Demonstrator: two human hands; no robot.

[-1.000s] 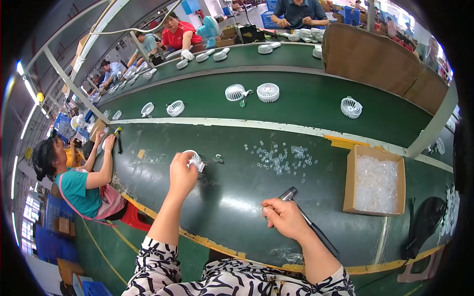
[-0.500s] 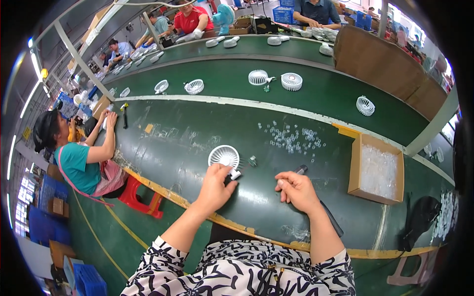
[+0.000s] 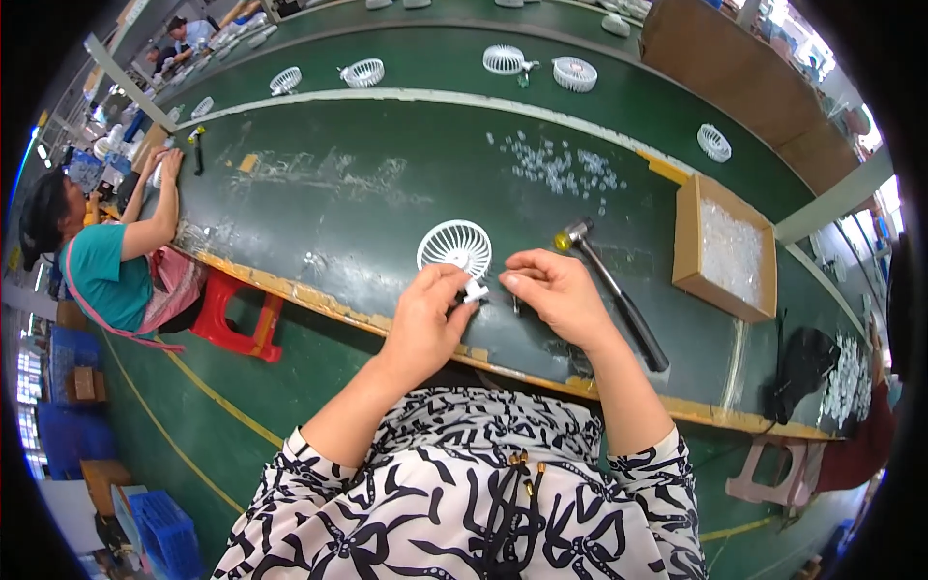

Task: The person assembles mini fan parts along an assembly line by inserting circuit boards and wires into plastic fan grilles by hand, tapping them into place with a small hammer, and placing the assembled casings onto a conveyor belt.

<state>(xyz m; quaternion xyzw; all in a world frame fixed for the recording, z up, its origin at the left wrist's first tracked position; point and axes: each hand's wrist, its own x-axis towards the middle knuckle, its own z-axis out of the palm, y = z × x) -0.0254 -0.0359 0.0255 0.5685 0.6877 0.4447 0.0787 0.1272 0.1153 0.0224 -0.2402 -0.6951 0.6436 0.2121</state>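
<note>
L hand (image 3: 425, 314) grips fan (image 3: 454, 244) by its stub (image 3: 475, 290); R hand (image 3: 555, 295) just beside, can't tell if holding anything. 1 hammer (image 3: 617, 290) on tbl (image 3: 348, 227) nearby.

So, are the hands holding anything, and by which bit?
The left hand holds a white fan shell by its near edge, beside the little stub. Whether the right hand pinches something tiny, I can't tell.
</note>
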